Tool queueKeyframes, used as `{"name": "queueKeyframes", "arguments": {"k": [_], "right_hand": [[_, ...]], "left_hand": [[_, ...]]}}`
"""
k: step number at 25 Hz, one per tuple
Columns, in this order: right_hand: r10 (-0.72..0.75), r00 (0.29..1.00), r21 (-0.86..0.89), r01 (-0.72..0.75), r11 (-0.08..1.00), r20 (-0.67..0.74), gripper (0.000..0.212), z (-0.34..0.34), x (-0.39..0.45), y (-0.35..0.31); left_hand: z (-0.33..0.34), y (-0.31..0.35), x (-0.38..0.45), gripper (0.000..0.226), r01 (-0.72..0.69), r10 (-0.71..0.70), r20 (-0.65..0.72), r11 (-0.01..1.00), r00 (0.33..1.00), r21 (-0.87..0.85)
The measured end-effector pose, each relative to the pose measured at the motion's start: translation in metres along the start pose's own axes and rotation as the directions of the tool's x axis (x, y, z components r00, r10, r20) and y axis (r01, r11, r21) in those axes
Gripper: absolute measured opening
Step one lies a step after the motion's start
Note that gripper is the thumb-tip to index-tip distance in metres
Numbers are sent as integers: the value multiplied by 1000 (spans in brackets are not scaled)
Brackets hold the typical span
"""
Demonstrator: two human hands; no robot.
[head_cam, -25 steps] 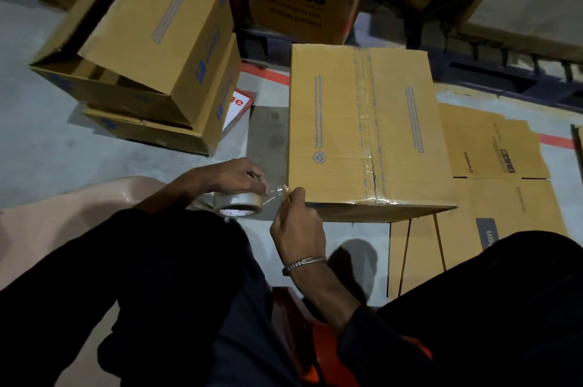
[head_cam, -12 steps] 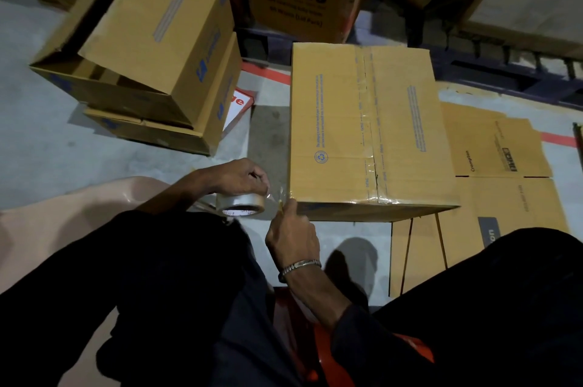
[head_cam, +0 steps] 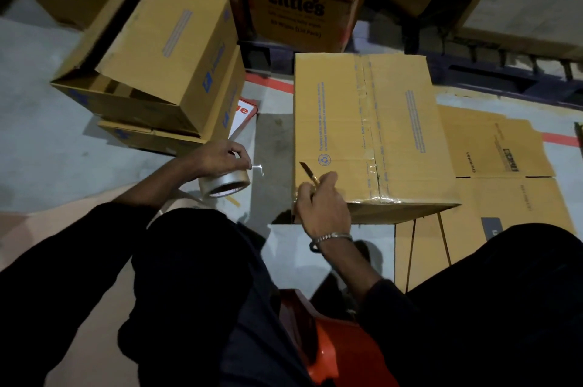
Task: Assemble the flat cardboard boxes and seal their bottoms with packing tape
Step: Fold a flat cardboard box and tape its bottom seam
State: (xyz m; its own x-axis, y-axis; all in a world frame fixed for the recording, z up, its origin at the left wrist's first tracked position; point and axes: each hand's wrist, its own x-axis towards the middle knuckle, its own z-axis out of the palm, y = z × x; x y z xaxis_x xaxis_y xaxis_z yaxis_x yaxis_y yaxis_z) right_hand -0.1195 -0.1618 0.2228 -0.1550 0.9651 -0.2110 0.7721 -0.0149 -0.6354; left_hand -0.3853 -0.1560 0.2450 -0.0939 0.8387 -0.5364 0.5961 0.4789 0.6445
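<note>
Right hand [head_cam: 321, 200] fingers pinch a small knife [head_cam: 310, 172] at the near left corner of the taped cardboard box [head_cam: 362, 134] standing on the floor [head_cam: 47, 134], while left hand [head_cam: 220, 156] fingers curl around a tape roll [head_cam: 224, 182] just left of it, beside stacked boxes [head_cam: 157, 71]

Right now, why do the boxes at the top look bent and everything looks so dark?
In the head view, the wide-angle lens bends the edges, so the stacked boxes lean outward. The light is dim; the taped box throws a shadow leftward on the floor, and the dark trousers lose detail. The tape roll glints a little.
</note>
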Motion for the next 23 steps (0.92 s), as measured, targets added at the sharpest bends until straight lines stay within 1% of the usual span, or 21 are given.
{"name": "queueKeyframes", "arguments": {"k": [2,3,5,8,10,12,14,16,18,21,23], "right_hand": [[-39,997,-127,30,991,-65,46,7,19,6],[-82,994,-168,68,983,-74,53,13,24,10],[-153,986,-229,135,964,-65,53,25,28,19],[-203,977,-313,176,933,-58,47,32,29,26],[-216,976,-348,200,916,-5,52,30,31,24],[-203,975,-340,222,914,91,64,23,33,22],[-176,967,-307,227,924,184,79,17,36,24],[-144,964,-300,208,931,222,87,10,38,23],[-153,953,-304,231,924,261,83,5,41,22],[-235,924,-343,335,877,302,60,-2,44,28],[-259,913,-344,365,865,315,53,-6,46,30]], "left_hand": [[-6,5,-2,10,-7,7,-44,1000,999,-6],[-6,7,-3,10,-10,9,-68,1000,998,-9],[-6,12,-6,10,-14,9,-102,999,995,-50],[-8,28,-9,12,-17,8,-88,995,996,-101],[-14,45,-8,14,-12,2,-91,995,996,-101],[-18,68,-5,16,-5,0,-118,999,993,-39],[-17,89,-1,18,-26,25,-175,1000,984,0],[-11,104,4,19,-38,35,-256,999,966,-7],[-4,111,13,19,-33,-6,-317,992,948,-121],[7,120,22,18,-1,-123,-380,951,917,-310],[12,118,30,15,18,-194,-392,912,899,-410]]}}
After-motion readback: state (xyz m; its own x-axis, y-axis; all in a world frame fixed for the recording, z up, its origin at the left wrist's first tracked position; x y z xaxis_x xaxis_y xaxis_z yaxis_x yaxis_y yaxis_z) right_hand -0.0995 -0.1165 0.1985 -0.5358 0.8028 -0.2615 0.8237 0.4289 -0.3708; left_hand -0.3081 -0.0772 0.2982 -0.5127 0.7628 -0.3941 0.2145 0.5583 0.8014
